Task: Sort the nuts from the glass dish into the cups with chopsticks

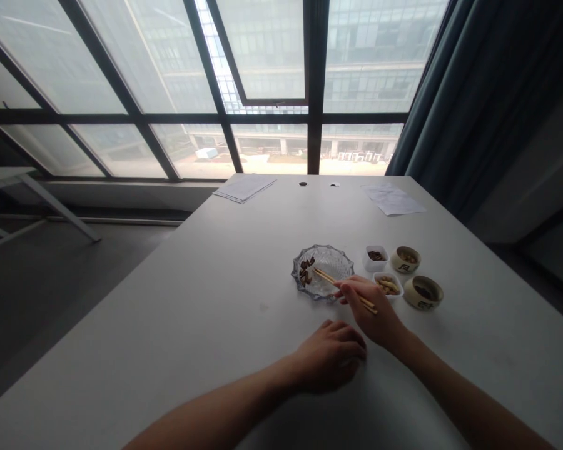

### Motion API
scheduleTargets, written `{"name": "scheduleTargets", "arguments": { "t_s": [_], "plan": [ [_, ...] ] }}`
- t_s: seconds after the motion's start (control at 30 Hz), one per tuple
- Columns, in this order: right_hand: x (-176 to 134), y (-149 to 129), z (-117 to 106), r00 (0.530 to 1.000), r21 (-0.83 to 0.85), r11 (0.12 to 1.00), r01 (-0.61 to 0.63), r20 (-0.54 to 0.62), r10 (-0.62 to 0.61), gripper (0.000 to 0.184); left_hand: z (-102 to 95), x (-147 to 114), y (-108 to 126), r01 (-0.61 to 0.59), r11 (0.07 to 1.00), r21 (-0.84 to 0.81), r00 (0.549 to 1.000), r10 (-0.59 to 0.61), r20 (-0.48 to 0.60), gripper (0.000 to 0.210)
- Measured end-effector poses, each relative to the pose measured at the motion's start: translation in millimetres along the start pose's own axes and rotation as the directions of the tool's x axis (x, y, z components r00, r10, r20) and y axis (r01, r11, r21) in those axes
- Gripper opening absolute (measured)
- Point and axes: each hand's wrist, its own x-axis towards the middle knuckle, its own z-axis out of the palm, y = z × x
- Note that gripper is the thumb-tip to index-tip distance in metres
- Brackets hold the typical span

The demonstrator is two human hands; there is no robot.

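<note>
My right hand (pixel 368 306) is closed around a pair of wooden chopsticks (pixel 326 275), whose tips reach down into a scalloped clear glass bowl (pixel 340 259). Several dark brown dried pieces (pixel 306 270) lie along the left side of that bowl, left of the tips; whether the tips grip anything is too small to tell. My left hand (pixel 331 357) rests on the table in front of the bowl, back up and fingers curled in, with nothing seen in it. Beside my right hand is a small white dish (pixel 398 291) of pale yellowish-brown pieces, partly covered by the hand.
Behind that dish stands another white dish (pixel 370 265) with dark pieces. Two beige ceramic bowls (pixel 423 304) with dark characters stand to the right, both holding small contents. Paper sheets (pixel 246 186) lie far left, and more paper (pixel 394 199) far right, on the white table (pixel 206 300).
</note>
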Motion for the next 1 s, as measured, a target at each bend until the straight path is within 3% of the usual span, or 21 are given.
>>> {"name": "scheduleTargets", "arguments": {
  "t_s": [0.13,0.33,0.57,0.7,0.83,1.0],
  "plan": [
    [2.1,-1.2,-4.9,0.997,0.052,0.998,-0.034,-0.065,0.037,0.049,-2.0,0.5,1.5,0.014,1.000,-0.004,1.000,-0.014,0.014,0.019],
    [4.4,3.3,-6.3,0.968,0.149,0.975,-0.162,-0.168,0.187,0.050,-1.4,1.3,0.6,0.005,1.000,0.008,1.000,-0.006,0.018,0.018],
    [4.6,13.6,-1.8,0.959,0.138,0.981,-0.136,-0.230,0.166,0.053,0.7,0.2,-1.6,-0.009,1.000,-0.007,1.000,0.009,-0.010,0.019],
    [6.3,4.9,-7.8,0.947,0.181,0.975,-0.132,-0.268,0.178,0.053,0.6,0.1,-1.5,-0.002,1.000,-0.018,1.000,0.001,-0.011,0.019],
    [9.9,-19.3,-42.1,0.905,0.161,0.983,-0.091,-0.399,0.149,0.053,0.5,0.4,-0.8,0.013,1.000,-0.020,1.000,-0.013,0.007,0.018],
    [11.5,-35.5,-106.3,0.764,-0.020,0.987,-0.158,-0.636,0.109,0.053,0.1,0.7,0.6,0.018,0.999,-0.031,1.000,-0.018,-0.001,0.018]
  ]
}}
